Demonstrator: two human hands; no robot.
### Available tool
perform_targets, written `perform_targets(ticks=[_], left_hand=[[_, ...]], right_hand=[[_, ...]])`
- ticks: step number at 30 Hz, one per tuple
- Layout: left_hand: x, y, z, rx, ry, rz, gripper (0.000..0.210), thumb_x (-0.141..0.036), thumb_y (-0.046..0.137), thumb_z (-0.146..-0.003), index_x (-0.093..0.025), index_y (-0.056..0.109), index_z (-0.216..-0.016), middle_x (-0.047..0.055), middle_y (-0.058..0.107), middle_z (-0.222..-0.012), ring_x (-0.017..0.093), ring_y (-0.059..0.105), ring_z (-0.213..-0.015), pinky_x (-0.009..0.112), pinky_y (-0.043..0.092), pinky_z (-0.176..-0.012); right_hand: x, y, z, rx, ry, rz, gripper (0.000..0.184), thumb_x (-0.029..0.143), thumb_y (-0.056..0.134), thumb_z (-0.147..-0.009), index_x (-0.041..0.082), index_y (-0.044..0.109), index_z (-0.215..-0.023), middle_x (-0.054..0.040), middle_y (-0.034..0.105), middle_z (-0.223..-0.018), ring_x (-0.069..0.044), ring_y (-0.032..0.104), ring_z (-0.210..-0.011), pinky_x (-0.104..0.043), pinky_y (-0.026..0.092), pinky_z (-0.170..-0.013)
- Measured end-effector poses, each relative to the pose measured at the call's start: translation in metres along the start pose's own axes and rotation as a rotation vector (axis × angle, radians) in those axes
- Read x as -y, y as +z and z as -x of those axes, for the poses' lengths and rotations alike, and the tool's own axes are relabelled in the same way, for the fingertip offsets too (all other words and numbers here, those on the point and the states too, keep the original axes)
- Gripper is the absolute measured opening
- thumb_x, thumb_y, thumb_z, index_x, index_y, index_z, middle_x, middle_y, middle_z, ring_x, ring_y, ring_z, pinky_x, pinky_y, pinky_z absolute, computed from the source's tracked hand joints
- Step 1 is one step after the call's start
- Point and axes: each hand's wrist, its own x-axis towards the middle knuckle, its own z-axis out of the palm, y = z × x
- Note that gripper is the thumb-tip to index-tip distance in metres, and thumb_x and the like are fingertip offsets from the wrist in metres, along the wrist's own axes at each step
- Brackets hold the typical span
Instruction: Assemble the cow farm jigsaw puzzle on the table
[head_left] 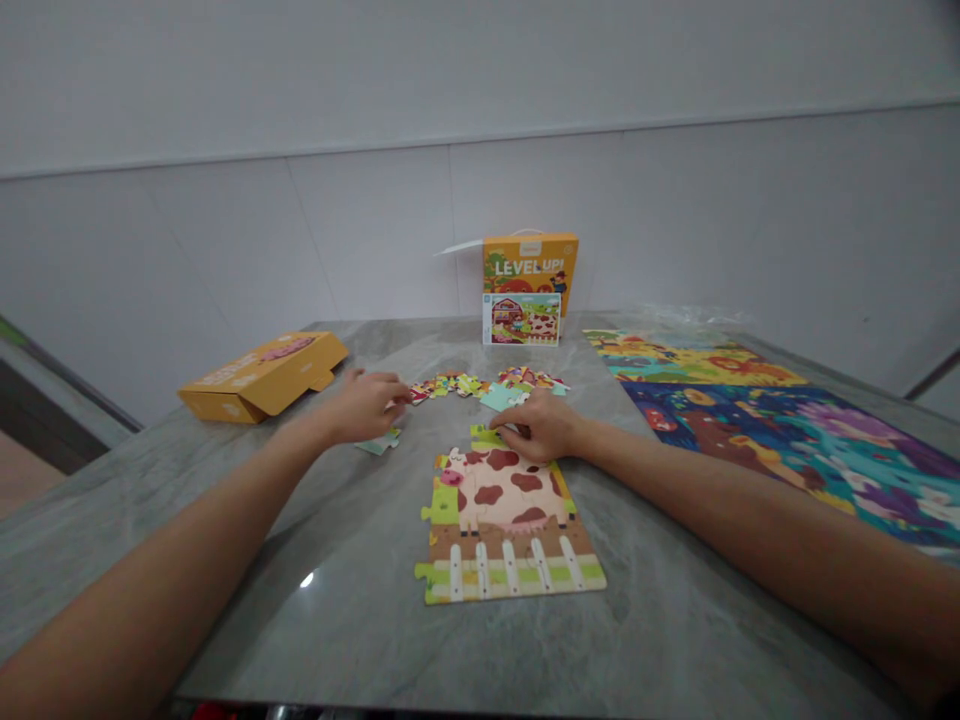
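A partly joined jigsaw puzzle of a spotted cow behind a white fence lies on the table in front of me. My right hand is at its top edge, thumb and fingers closed on a green puzzle piece there. Above the table to the left hovers my left hand, slightly smeared, its fingers bent and a little apart with nothing visible between them. Just under it rests a pale blue puzzle piece. Loose puzzle pieces are heaped beyond both hands, and a light blue piece lies near my right fingers.
A yellow box lies at the left. Against the back wall stands an orange "LEVEL UP!" box, with a farm picture card leaning before it. Finished colourful puzzles cover the right side, with clear plastic wrap behind.
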Motion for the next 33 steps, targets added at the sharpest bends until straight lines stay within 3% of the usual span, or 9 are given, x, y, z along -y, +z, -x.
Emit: perform_targets(ticks=[3,6,10,15,20,24,27,30,33], left_hand=[[0.023,-0.007,0.002,0.091,-0.172,-0.076,0.044,-0.053,0.044,-0.092,-0.018,0.068,-0.103,0.015,0.069,-0.108,0.033,0.063,-0.104,0.050,0.040,-0.095],[0.025,-0.011,0.007,0.208,-0.227,-0.055,0.062,-0.074,0.052,-0.079,-0.017,0.064,-0.102,0.017,0.070,-0.105,0.036,0.063,-0.101,0.050,0.042,-0.091],[0.015,-0.010,0.012,0.333,-0.206,-0.007,0.069,-0.073,0.065,-0.067,-0.018,0.062,-0.109,0.017,0.069,-0.110,0.037,0.064,-0.102,0.049,0.045,-0.089],[0.027,-0.003,0.010,0.315,-0.166,0.039,0.063,-0.062,0.062,-0.075,-0.019,0.059,-0.121,0.016,0.067,-0.117,0.035,0.063,-0.106,0.044,0.047,-0.089],[0.037,0.004,0.002,0.149,-0.060,0.145,0.045,-0.045,0.062,-0.077,-0.018,0.065,-0.113,0.012,0.068,-0.116,0.031,0.063,-0.108,0.038,0.047,-0.094],[0.015,0.014,-0.007,-0.136,-0.103,0.374,0.036,-0.038,0.051,-0.086,-0.019,0.066,-0.113,0.007,0.071,-0.106,0.024,0.066,-0.093,0.033,0.050,-0.084],[-0.003,0.026,-0.015,-0.246,-0.128,0.491,0.044,-0.040,0.056,-0.085,-0.020,0.062,-0.124,0.005,0.072,-0.102,0.021,0.067,-0.087,0.030,0.052,-0.079],[-0.001,0.034,-0.021,-0.256,-0.228,0.362,0.042,-0.042,0.056,-0.088,-0.021,0.065,-0.123,0.005,0.072,-0.109,0.021,0.067,-0.098,0.029,0.051,-0.086],[0.018,0.037,-0.023,-0.289,-0.427,0.204,0.044,-0.044,0.051,-0.092,-0.014,0.067,-0.121,0.015,0.068,-0.119,0.028,0.063,-0.111,0.037,0.047,-0.096]], right_hand=[[0.001,-0.001,0.001,0.030,-0.012,-0.024,0.027,0.018,0.052,-0.078,0.019,0.078,-0.086,0.0019,0.054,-0.042,-0.011,0.047,-0.041,-0.023,0.034,-0.050],[0.001,0.000,0.001,0.032,0.032,-0.073,0.029,0.016,0.052,-0.076,0.019,0.078,-0.089,0.0031,0.053,-0.042,-0.011,0.045,-0.041,-0.023,0.034,-0.050],[-0.007,0.001,-0.001,-0.117,0.228,-0.027,0.028,0.015,0.052,-0.077,0.017,0.077,-0.088,0.0020,0.055,-0.045,-0.011,0.043,-0.042,-0.025,0.034,-0.052],[-0.022,0.001,-0.001,-0.234,0.482,0.079,0.026,0.015,0.054,-0.080,0.017,0.077,-0.090,-0.0010,0.064,-0.057,-0.013,0.049,-0.046,-0.025,0.034,-0.054],[-0.021,0.003,0.000,-0.174,0.398,0.159,0.028,0.015,0.053,-0.081,0.018,0.077,-0.093,-0.0041,0.071,-0.065,-0.016,0.059,-0.055,-0.026,0.040,-0.059],[-0.015,0.005,-0.002,-0.128,0.294,0.241,0.027,0.016,0.052,-0.082,0.019,0.077,-0.092,-0.0063,0.075,-0.073,-0.020,0.066,-0.067,-0.028,0.045,-0.069],[-0.014,0.004,-0.002,-0.107,0.315,0.255,0.028,0.016,0.052,-0.082,0.020,0.077,-0.094,-0.0061,0.076,-0.075,-0.020,0.067,-0.068,-0.029,0.045,-0.068],[-0.014,0.002,-0.003,-0.111,0.367,0.274,0.029,0.017,0.052,-0.082,0.020,0.077,-0.095,-0.0060,0.076,-0.075,-0.020,0.067,-0.067,-0.028,0.044,-0.065],[-0.014,0.002,-0.003,-0.111,0.399,0.286,0.029,0.017,0.052,-0.082,0.021,0.078,-0.095,-0.0059,0.076,-0.075,-0.020,0.067,-0.066,-0.028,0.044,-0.065]])
